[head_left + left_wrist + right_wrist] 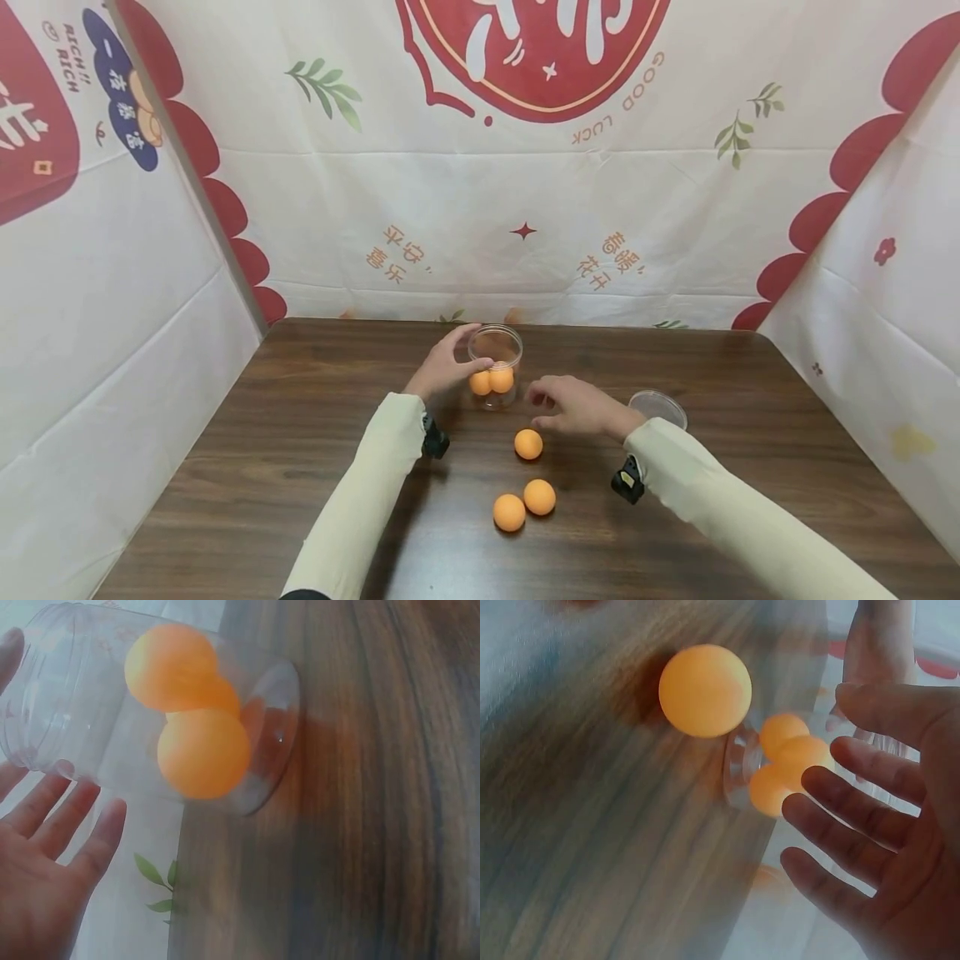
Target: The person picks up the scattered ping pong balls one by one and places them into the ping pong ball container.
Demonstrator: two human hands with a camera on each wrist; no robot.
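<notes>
Orange balls [509, 512]: a pair lies loose on the table, nearest the person, one just beside the other; smooth, round, seemingly light, hollow plastic
Third loose ball [528, 444]: alone beyond that pair, near the foot of the jar and on the near side of the right hand
Right hand [573, 406]: fingers apart and loosely bent, nothing in the grip, beside the jar
Left hand [444, 367]: thumb and fingers round the upper part of the jar, holding it
Clear jar [496, 346]: upright on the table, see-through and round-walled, ridged at the neck, mouth uncovered; three balls [501, 379] show low inside it
Step in hand: looks like loading the jar ball by ball, left hand bracing, right hand free between loads
Next move: would call for a light pinch on the third loose ball, which could roll if nudged, then a lift over the rim with the jar kept steady
Lid [660, 407]: thin, clear disc lying past the right wrist, off the jar
Table [300, 467]: dark brown with streaky wood grain and a soft sheen
Backdrop [450, 183]: creased white sheet behind the table, printed with red scallops and green sprigs
</notes>
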